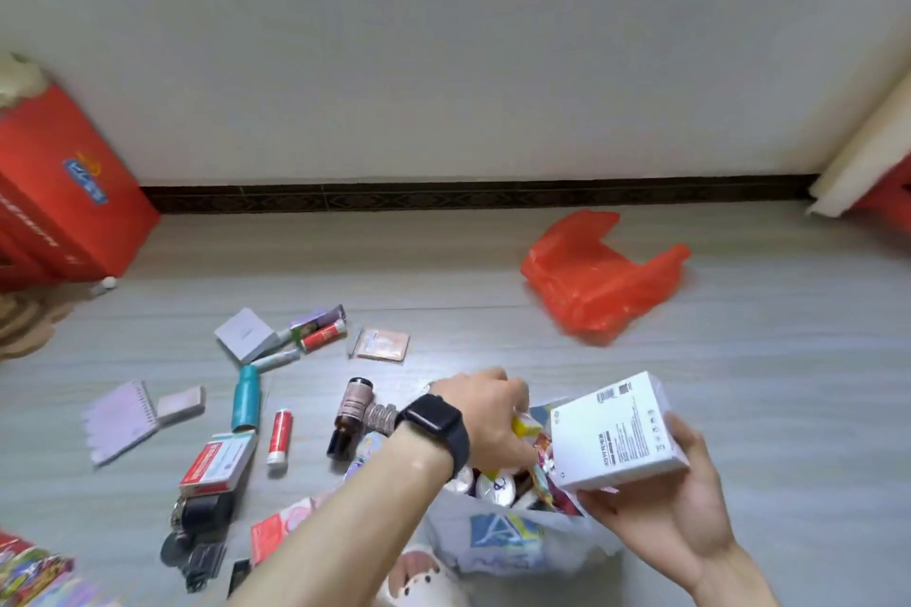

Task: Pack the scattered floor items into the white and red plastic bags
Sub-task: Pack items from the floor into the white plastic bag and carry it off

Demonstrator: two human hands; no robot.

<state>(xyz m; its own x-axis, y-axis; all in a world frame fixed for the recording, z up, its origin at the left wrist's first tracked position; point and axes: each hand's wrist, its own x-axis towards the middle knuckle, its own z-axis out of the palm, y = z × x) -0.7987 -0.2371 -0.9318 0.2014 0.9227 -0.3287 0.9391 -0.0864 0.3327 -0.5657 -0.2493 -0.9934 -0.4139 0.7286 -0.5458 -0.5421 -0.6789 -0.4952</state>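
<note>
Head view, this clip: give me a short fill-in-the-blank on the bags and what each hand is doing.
1. The right hand holds a white ____ over the white bag.
2. The left hand reaches into the ____ bag.
3. The red bag lies crumpled on the ____, near the wall.
4. The left wrist wears a black ____.

Missing words: box; white; floor; watch

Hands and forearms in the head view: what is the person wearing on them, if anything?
Both forearms are bare, with no sleeves in view. The left hand has a black smartwatch with a dark rectangular face on a black band at the wrist. The right hand shows no watch, ring or glove.
</note>
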